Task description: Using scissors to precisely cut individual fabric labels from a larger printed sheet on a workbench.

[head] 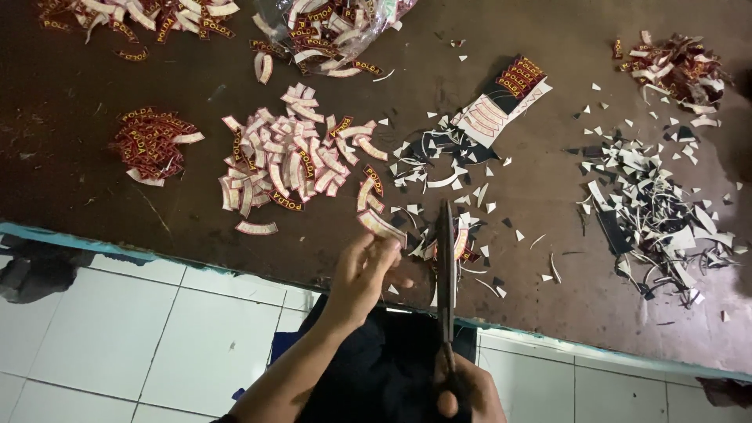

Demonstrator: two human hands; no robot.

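Observation:
My left hand point(362, 274) pinches a curved embroidered patch point(381, 227), its pale backing up, just over the table's front edge. My right hand point(468, 392) grips the handles of long dark scissors point(446, 258), whose closed blades point away from me beside the patch. A large heap of cut curved patches point(291, 153), mostly white side up, lies left of my hands. A smaller pile of dark red patches with yellow lettering point(149, 142) sits farther left. An uncut strip of patches point(501, 98) lies beyond the scissors.
Dark brown table with a light blue front edge point(94, 244). Black and white offcut scraps point(650, 204) are heaped at the right, another scrap pile point(677, 70) at far right. A clear plastic bag of patches point(333, 27) sits at the back. White tiled floor point(117, 337) below.

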